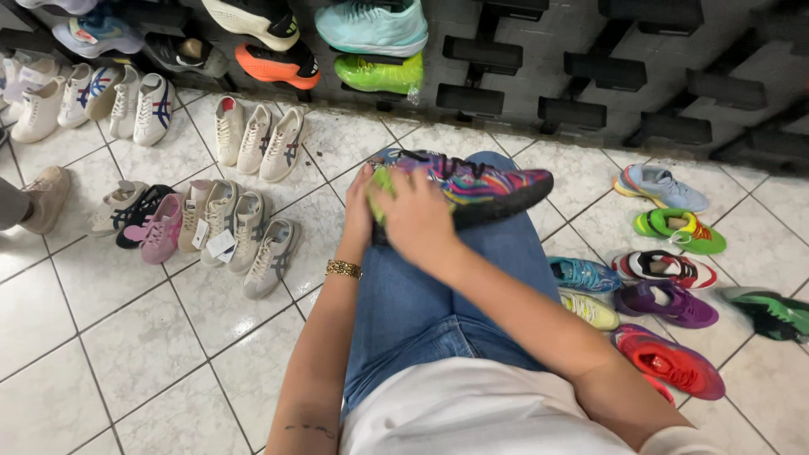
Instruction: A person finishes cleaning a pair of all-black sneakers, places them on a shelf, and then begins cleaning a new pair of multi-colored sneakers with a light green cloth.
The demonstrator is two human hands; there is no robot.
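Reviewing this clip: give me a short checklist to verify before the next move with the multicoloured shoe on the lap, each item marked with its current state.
1. Multicoloured shoe rests on the thigh: ok.
2. Left hand steadies the heel end: ok.
3. Right hand lies over the shoe's side: ok.
4. Green cloth under the right hand: partly hidden, grip cannot tell.
5. Shoe's sole clean: cannot tell, faces away.
6. Floor shoes, such as the red shoe, lie apart from the lap: ok.
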